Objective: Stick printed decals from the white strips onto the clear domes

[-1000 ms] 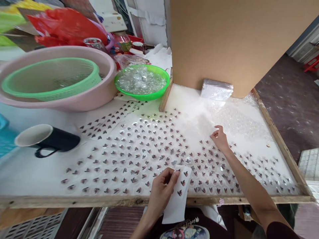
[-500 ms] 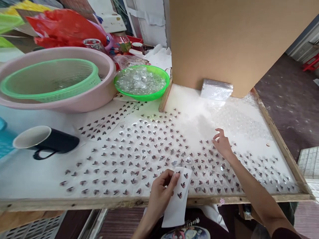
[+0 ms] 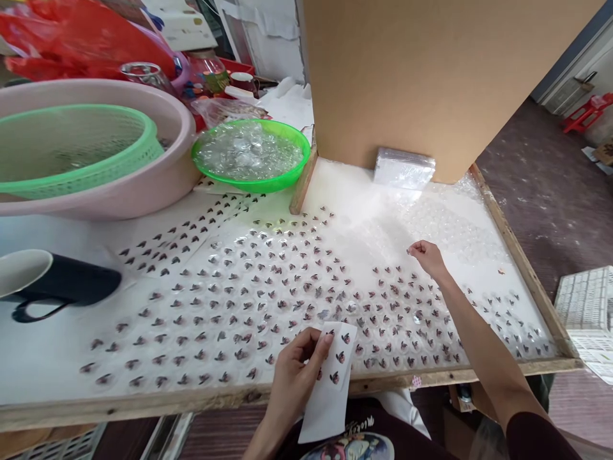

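My left hand (image 3: 299,363) pinches a white strip of paper (image 3: 325,418) between thumb and fingers, near the table's front edge. A few small dark-and-pink stickers (image 3: 340,357) remain on the strip. Farther forward and to the right, my right hand (image 3: 428,257) is closed in a pinch above the table. A tiny dark piece, looking like one of the stickers, shows at its fingertips. Below and left of it lie many clear round discs (image 3: 395,290), each bearing a similar sticker. Plain clear discs (image 3: 443,220) cover the area beyond the hand.
A wooden rim (image 3: 520,259) borders the white table. A cardboard sheet (image 3: 393,76) stands at the back, with a stack of clear sleeves (image 3: 405,168) against it. Leftward are a green bowl (image 3: 301,167) of clear film, a pink basin (image 3: 179,137) and a dark mug (image 3: 89,279) on its side.
My right hand's fingers have drawn together into a pinch, its wrist slightly turned. My left hand still holds the strip. The whole view has shifted, so the table's things sit farther left.
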A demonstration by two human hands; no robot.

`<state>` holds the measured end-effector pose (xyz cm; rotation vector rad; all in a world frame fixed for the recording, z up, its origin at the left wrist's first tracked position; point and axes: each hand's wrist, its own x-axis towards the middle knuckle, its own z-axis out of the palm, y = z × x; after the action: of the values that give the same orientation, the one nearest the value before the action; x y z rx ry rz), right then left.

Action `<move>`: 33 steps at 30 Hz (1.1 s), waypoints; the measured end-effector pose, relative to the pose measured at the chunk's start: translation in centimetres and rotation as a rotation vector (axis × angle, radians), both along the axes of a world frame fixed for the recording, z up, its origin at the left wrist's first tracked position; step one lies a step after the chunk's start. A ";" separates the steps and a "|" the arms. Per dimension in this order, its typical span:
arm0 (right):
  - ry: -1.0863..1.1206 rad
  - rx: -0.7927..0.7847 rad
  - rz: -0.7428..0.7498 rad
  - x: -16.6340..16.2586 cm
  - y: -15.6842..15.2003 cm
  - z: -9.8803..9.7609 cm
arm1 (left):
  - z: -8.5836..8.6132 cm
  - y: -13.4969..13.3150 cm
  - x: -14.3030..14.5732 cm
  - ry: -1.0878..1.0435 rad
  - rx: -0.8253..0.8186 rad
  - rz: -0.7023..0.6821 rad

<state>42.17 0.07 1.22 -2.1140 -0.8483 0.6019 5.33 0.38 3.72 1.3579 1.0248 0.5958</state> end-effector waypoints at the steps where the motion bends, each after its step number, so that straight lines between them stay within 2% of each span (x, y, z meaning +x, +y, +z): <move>1: -0.017 -0.010 0.007 -0.1 0.2 -0.3 | 0.1 0.0 0.1 0.000 -0.004 0.003; 8: -0.111 -0.084 0.041 -0.3 1.1 -1.3 | 0.0 0.2 0.0 0.019 -0.011 0.019; 12: -0.219 -0.193 0.050 -0.7 0.6 -0.7 | -0.4 0.1 -0.1 0.018 -0.008 0.012; 16: -0.186 -0.273 0.085 -0.7 -0.5 -0.2 | -0.3 0.1 0.0 0.005 -0.025 0.010; 19: -0.177 -0.278 0.103 -0.5 -1.4 0.2 | 0.2 0.0 0.1 0.010 -0.023 0.024; 21: -0.218 -0.224 0.076 -1.3 -2.0 0.8 | 0.5 -0.1 0.3 0.000 -0.019 0.038; 24: -0.130 -0.014 0.089 -5.0 -3.0 2.2 | 0.8 -0.2 0.7 -0.034 -0.002 0.065; 26: 0.080 0.111 0.245 -9.1 -4.0 3.1 | 0.8 -0.4 1.0 -0.048 -0.002 0.087; 29: 0.354 0.119 0.492 -15.3 -5.3 3.9 | 0.8 -0.6 1.4 -0.057 -0.002 0.112; 31: 0.407 0.123 0.548 -18.1 -5.8 3.8 | 0.9 -0.8 1.5 -0.059 -0.008 0.108; 33: 0.431 0.138 0.548 -19.3 -5.8 3.5 | 1.1 -0.9 1.5 -0.062 -0.014 0.094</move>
<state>22.87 -5.70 4.68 -1.5330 -1.1753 1.1932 6.81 -0.56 4.81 1.2766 1.0449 0.6959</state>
